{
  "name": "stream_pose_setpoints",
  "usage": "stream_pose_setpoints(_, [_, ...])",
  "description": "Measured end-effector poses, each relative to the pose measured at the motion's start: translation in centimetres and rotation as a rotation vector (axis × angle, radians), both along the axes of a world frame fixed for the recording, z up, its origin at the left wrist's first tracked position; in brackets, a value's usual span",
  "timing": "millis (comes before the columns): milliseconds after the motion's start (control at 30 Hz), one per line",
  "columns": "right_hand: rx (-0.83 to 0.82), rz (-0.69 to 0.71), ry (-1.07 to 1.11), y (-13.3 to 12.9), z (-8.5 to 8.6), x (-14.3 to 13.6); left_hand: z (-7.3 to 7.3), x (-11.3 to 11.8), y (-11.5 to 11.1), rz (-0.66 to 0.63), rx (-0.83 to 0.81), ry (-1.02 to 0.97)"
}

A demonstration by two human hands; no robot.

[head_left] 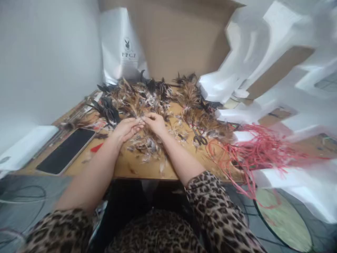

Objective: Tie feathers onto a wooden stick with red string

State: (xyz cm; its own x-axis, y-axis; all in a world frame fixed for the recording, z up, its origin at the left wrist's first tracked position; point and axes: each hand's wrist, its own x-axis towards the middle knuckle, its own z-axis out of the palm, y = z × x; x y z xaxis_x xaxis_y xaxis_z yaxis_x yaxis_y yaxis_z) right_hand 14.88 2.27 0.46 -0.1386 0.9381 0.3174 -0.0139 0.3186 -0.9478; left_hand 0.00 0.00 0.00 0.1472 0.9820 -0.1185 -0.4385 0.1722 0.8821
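My left hand (127, 129) and my right hand (154, 123) meet over the middle of the wooden table (123, 168). Both have their fingertips pinched together at the pale base of a brown feather bunch (135, 108), whose plumes point away from me. Whether one hand bears more of it I cannot tell. Loose fluffy feathers (150, 146) lie below my right hand. A bundle of black feathers (106, 111) is just left of my left hand, and a heap of brown and black feathers (126, 92) spreads behind both hands.
A phone (67, 151) and a white object (26, 144) lie at the left. Black-handled scissors (200, 140) rest right of my hands. Tangled pink strips (260, 147) hang over the right edge. A white bag (123, 45) stands before a cardboard panel (179, 38).
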Motion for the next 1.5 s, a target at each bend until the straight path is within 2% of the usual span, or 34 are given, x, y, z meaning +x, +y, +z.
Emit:
stream_pose_setpoints(133, [0.026,-0.047,-0.032,0.0,-0.1,-0.2,0.0,0.1,0.1,-0.004,-0.002,0.062])
stream_pose_setpoints(267, [-0.043,0.02,-0.003,0.1,-0.3,-0.1,0.2,0.0,0.0,0.02,0.021,0.108])
stream_pose_setpoints(333, [-0.067,0.015,-0.082,0.2,-0.4,0.3,0.4,-0.1,0.0,0.056,0.029,0.1])
stream_pose_setpoints(400, [-0.052,-0.032,-0.32,0.2,-0.3,0.8,0.6,-0.2,0.0,0.111,0.028,0.075])
stream_pose_setpoints(533, [0.019,-0.123,-0.959,-0.3,0.3,1.5,0.7,-0.2,0.1,0.181,0.021,0.039])
stream_pose_setpoints(600, [0.04,-0.149,-1.141,-0.6,0.7,1.4,0.6,-0.2,0.1,0.184,0.016,0.032])
stream_pose_setpoints(667, [0.039,-0.153,-1.197,-0.8,1.0,1.4,0.4,-0.3,0.2,0.18,0.011,0.025])
stream_pose_setpoints(767, [0.024,-0.111,-1.072,-0.6,1.0,1.6,0.2,-0.3,0.4,0.187,0.006,0.012])
stream_pose_setpoints(933, [-0.116,0.15,-0.512,0.5,0.2,2.4,-0.1,-0.4,0.6,0.215,0.025,0.018])
stream_pose_setpoints(1033, [-0.201,0.214,-0.309,0.9,-0.1,2.6,-0.2,-0.5,0.5,0.189,0.053,0.01])
stream_pose_setpoints(1167, [-0.277,0.239,-0.221,0.8,0.2,2.6,-0.2,-0.4,0.4,0.122,0.082,-0.02])
stream_pose_setpoints(1333, [-0.389,0.297,-0.124,0.5,0.7,2.6,0.2,-0.3,0.3,0.112,0.051,-0.09])
stream_pose_setpoints(1500, [-0.317,0.161,-0.114,0.7,0.6,2.7,0.7,-0.5,0.3,0.119,-0.01,-0.251])
